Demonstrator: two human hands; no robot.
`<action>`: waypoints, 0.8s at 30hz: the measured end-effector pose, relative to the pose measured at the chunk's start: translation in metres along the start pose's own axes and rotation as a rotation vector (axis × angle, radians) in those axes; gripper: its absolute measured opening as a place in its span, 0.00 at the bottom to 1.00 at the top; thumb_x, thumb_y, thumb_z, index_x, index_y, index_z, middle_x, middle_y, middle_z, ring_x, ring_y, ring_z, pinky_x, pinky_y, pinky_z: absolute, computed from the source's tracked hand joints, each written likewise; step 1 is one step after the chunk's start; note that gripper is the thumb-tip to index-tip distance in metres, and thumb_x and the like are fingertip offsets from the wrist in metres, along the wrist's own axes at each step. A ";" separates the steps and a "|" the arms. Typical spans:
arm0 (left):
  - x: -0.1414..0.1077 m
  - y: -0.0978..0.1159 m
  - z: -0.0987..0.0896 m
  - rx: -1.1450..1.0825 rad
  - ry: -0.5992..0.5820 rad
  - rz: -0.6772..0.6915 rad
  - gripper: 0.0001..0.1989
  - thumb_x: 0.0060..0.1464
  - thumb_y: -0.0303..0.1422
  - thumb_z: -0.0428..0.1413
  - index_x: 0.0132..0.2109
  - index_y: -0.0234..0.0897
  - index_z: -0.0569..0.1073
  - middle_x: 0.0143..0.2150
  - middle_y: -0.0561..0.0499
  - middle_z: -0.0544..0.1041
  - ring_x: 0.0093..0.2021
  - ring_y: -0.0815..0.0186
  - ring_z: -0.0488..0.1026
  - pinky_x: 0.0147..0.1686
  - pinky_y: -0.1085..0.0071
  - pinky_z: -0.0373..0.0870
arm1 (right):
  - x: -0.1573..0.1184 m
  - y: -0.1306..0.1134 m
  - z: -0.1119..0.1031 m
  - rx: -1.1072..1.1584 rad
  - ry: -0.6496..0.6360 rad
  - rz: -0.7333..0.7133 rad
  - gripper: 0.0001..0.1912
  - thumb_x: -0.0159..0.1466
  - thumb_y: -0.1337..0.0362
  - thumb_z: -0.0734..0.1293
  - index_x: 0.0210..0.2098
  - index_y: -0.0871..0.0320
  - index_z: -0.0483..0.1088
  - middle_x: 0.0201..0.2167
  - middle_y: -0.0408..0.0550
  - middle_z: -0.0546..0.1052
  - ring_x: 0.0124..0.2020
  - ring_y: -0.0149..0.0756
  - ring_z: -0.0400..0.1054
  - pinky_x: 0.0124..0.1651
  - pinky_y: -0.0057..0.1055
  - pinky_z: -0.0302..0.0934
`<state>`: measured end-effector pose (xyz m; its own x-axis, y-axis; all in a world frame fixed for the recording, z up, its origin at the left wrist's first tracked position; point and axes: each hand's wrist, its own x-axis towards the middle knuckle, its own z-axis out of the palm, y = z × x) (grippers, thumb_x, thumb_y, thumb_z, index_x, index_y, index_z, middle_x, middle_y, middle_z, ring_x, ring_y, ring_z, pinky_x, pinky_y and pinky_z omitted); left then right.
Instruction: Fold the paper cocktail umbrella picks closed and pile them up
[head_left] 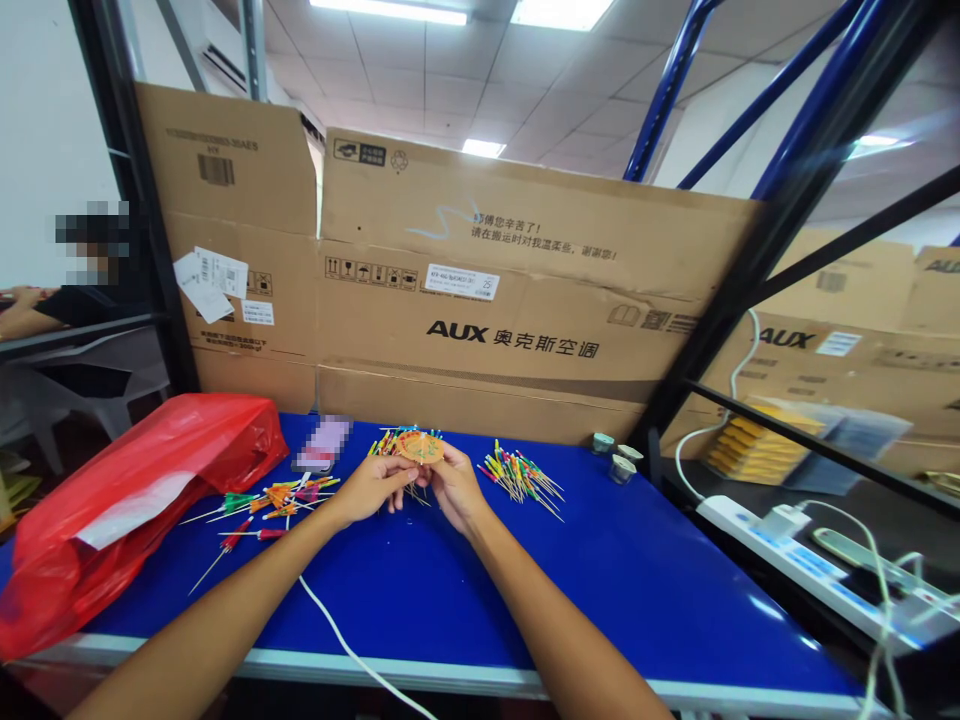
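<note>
An orange paper umbrella (420,448), opened out flat, is held between both hands above the blue table (420,590). My left hand (377,485) pinches its left edge, and my right hand (452,482) grips the right side. Behind and below the hands lies a bunch of small folded umbrellas on sticks (388,441), partly hidden. Right of my right hand is a pile of folded umbrellas (520,476) in several colours. Loose orange, green and red umbrellas (281,497) are scattered left of my left hand.
A red plastic bag (180,450) covers the left side, beside a blurred phone-like object (322,443). Small round containers (622,467) stand at the back right. Cardboard (480,330) walls the rear. A white cable (337,625) crosses the front edge; a power strip (795,560) lies right.
</note>
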<state>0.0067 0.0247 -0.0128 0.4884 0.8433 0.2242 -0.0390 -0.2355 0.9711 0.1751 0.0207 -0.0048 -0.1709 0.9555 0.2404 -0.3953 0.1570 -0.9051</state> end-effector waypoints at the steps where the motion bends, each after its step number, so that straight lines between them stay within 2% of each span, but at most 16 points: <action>1: 0.000 0.001 0.000 0.000 0.009 0.006 0.19 0.56 0.46 0.59 0.41 0.31 0.79 0.17 0.54 0.72 0.15 0.71 0.67 0.16 0.77 0.60 | 0.000 0.000 0.000 -0.027 -0.008 -0.005 0.15 0.52 0.58 0.77 0.36 0.59 0.78 0.31 0.46 0.78 0.26 0.30 0.65 0.29 0.27 0.58; 4: -0.001 0.003 -0.001 -0.001 0.033 0.013 0.19 0.56 0.46 0.59 0.40 0.32 0.79 0.21 0.52 0.76 0.14 0.72 0.67 0.16 0.77 0.60 | 0.001 0.001 -0.001 -0.128 -0.038 -0.015 0.15 0.53 0.55 0.76 0.30 0.59 0.75 0.26 0.44 0.74 0.25 0.29 0.62 0.28 0.26 0.56; 8: 0.001 0.003 -0.001 -0.005 0.067 0.011 0.19 0.54 0.45 0.60 0.41 0.32 0.79 0.25 0.49 0.79 0.14 0.72 0.67 0.15 0.77 0.57 | 0.003 0.000 -0.002 -0.204 -0.055 -0.026 0.18 0.55 0.49 0.74 0.30 0.59 0.74 0.25 0.44 0.72 0.25 0.29 0.59 0.27 0.27 0.55; 14: 0.006 0.004 -0.011 -0.085 0.325 0.063 0.20 0.51 0.46 0.62 0.40 0.32 0.78 0.24 0.52 0.76 0.15 0.76 0.60 0.15 0.78 0.52 | 0.005 -0.005 -0.009 -0.339 -0.048 -0.073 0.20 0.57 0.47 0.72 0.31 0.59 0.74 0.21 0.41 0.68 0.22 0.28 0.53 0.25 0.26 0.51; 18: 0.006 0.005 -0.015 -0.129 0.314 0.061 0.24 0.50 0.46 0.63 0.47 0.31 0.78 0.23 0.53 0.75 0.15 0.76 0.57 0.15 0.78 0.48 | 0.001 -0.001 -0.006 -0.465 -0.108 -0.048 0.19 0.58 0.48 0.71 0.30 0.60 0.75 0.19 0.38 0.66 0.21 0.26 0.51 0.25 0.25 0.48; 24: 0.009 0.005 -0.012 -0.123 0.372 0.085 0.20 0.46 0.45 0.66 0.38 0.31 0.78 0.23 0.54 0.74 0.17 0.75 0.60 0.17 0.78 0.50 | -0.002 0.007 0.000 -0.591 -0.186 -0.070 0.20 0.56 0.47 0.73 0.28 0.60 0.75 0.21 0.41 0.69 0.22 0.27 0.55 0.25 0.24 0.48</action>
<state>0.0001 0.0369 -0.0050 0.1312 0.9458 0.2971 -0.1807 -0.2718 0.9452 0.1731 0.0194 -0.0115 -0.3380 0.8868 0.3152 0.1459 0.3802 -0.9133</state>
